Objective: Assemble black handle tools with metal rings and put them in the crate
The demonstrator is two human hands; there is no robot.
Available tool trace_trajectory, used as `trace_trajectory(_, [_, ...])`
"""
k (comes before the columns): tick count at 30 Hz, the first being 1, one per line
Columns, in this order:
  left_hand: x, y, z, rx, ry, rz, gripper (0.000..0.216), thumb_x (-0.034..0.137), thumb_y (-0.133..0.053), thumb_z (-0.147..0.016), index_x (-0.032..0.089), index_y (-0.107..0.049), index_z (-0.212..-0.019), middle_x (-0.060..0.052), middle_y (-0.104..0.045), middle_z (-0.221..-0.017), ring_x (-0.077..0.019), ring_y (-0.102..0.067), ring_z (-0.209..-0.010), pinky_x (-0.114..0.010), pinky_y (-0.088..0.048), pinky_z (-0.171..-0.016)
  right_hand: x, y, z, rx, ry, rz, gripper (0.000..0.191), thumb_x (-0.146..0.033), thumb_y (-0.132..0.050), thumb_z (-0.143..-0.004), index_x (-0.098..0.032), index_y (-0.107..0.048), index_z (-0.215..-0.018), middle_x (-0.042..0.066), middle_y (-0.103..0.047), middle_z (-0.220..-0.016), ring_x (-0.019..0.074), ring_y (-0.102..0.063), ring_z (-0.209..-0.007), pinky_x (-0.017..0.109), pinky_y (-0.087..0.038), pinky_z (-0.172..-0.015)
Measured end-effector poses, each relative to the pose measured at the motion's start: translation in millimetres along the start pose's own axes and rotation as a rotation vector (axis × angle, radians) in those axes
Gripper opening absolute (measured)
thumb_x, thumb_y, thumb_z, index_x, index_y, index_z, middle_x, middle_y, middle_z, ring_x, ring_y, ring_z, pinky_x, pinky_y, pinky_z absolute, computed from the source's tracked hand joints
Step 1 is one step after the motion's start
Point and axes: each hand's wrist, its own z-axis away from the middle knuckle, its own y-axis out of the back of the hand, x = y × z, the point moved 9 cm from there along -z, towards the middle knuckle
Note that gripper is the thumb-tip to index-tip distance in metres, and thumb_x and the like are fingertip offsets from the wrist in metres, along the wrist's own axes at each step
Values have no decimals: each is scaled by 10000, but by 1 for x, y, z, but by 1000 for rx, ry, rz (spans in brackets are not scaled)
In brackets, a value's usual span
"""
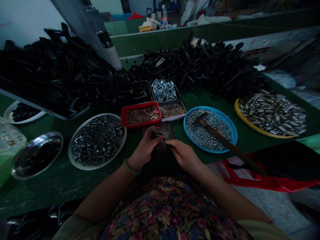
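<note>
We've got a small black part [158, 134] gripped in our left hand [144, 148], over the dark block [170, 128] near the surface [62, 186]'s front edge; our right hand [183, 155] curls in beside it, grip unclear! Beyond, the red tray [141, 125]; toward the right edge, a hammer [225, 141] across the blue tray [234, 132].

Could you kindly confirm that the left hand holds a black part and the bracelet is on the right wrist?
Not quite: the head view shows the bracelet on the left wrist, not the right; the left hand does hold a black part.
</note>
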Motion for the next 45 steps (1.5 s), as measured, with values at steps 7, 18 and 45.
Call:
trace_trajectory(7, [0, -7, 2, -204, 60, -144, 447, 263, -736, -717, 201, -502, -1092, 40, -547, -778, -56, -474, -555, -179, -352, -492, 6, -5, 1, -128, -58, -256, 257, -174, -463, -890, -227, -563, -1121, 68, -660, -1051, 187, -644, -978, 351, -516, -870])
trace_trajectory(18, [10, -13, 14, -228, -190, -289, 524, 219, -814, -634, 226, -548, -1085, 3, -621, -957, -152, -586, -874, -268, -449, -817, 28, -24, 1, -200, -496, -1152, 482, -432, -759, -738, -219, -438, -1028, -13, -682, -797, 121, -671, -601, 241, -522, -590])
trace_trajectory(45, [49, 18, -5, -218, -565, -1281, 681, 166, -513, -823, 224, -304, -1468, -149, -440, -1400, -311, -417, -1283, -497, -297, -1093, 23, -38, -205, -431, 57, 674, 241, -315, -547, -910, -122, -654, -1005, 108, -666, -983, 211, -585, -913, 319, -414, -771])
